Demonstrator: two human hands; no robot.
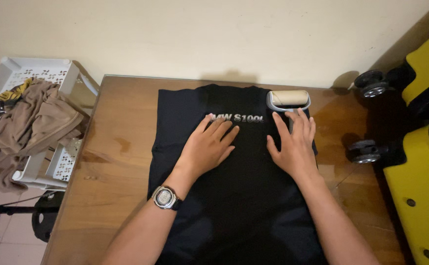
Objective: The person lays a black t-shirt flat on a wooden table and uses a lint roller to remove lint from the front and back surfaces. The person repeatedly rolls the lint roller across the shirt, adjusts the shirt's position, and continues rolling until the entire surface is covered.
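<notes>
The wooden table (116, 162) carries everything, its bare top showing at nine o'clock. Spread flat over its middle lies the black shirt (234, 211), printed side up, so I can press it smooth. At ten o'clock a white basket (37, 68) keeps crumpled brown clothes off the work surface. My left hand (208, 147) lies palm down on the shirt, fingers spread, gripping nothing. My right hand (293, 145) rests flat likewise, fingertips touching the handle of the lint roller (288, 99) at one o'clock

A black shirt (234, 196) (pale lettering) lies on the brown wooden table (111, 162), beside a yellow suitcase (420, 196).
</notes>
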